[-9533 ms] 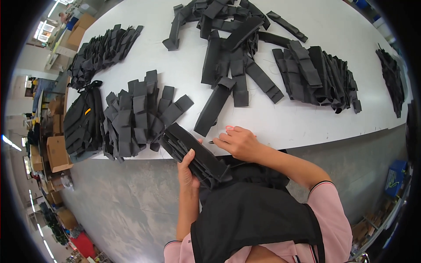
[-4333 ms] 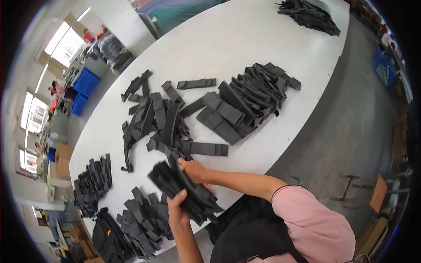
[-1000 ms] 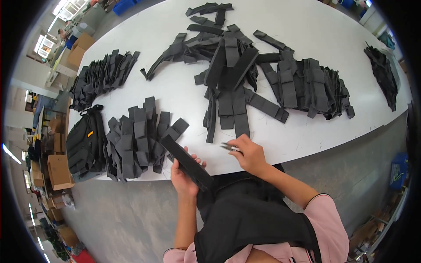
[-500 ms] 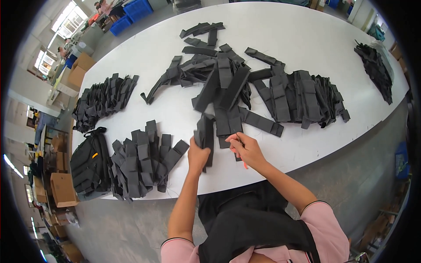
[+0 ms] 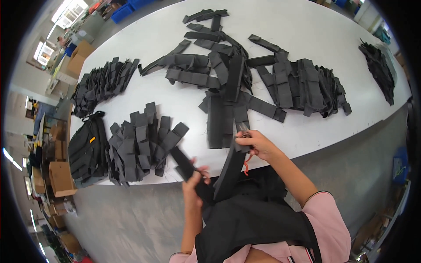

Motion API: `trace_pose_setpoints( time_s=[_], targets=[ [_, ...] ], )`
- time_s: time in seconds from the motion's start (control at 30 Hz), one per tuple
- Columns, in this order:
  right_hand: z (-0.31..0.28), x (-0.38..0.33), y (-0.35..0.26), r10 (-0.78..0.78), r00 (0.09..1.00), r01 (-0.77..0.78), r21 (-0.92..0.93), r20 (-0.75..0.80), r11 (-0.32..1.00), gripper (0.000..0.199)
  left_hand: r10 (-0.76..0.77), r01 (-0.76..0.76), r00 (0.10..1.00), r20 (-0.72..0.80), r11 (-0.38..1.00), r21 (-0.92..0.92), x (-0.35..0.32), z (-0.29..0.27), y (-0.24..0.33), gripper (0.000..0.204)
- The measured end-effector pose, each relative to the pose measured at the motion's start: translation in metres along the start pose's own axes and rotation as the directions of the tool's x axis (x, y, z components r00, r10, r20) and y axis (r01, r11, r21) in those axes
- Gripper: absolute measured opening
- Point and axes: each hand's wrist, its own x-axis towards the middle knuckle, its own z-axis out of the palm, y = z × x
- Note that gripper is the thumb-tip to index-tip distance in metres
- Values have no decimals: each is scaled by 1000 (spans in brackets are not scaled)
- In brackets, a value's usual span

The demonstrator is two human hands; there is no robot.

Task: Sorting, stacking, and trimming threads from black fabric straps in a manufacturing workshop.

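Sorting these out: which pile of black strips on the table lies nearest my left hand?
The fanned pile at the table's near edge, just beyond your left hand.

Brown cardboard boxes, open-topped, on the floor at the near left, beside the table's left end; further brown cartons at the far left; blue plastic crates at the far edge; no labels, signs or screens legible.

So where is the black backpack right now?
In the head view, the black backpack lies at the table's near left edge, just left of a fanned pile of black fabric strips, away from both hands.
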Motion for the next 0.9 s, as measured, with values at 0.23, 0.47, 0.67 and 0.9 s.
trace_pose_setpoints(
  time_s=[0.23, 0.47, 0.67, 0.9],
  targets=[
    [11, -51, 58, 79, 995, -32, 543, -64, 839, 13, -121, 109, 988, -95, 987, -116, 27, -14, -29, 50],
    [65, -49, 64, 250, 957, -283, 273, 149, 920, 24, 66, -135, 980, -187, 913, -386, 26, 26, -18, 43],
    [68, -35, 82, 246, 951, -276, 151, 189, 949, 25, 94, -161, 982, -164, 872, -462, -1, 12, -5, 45],
    [70, -35, 79, 268, 926, -156, -379, 266, 912, 24, 131, -183, 975, -181, 931, -315, -12, 5, -2, 41]
  ],
)
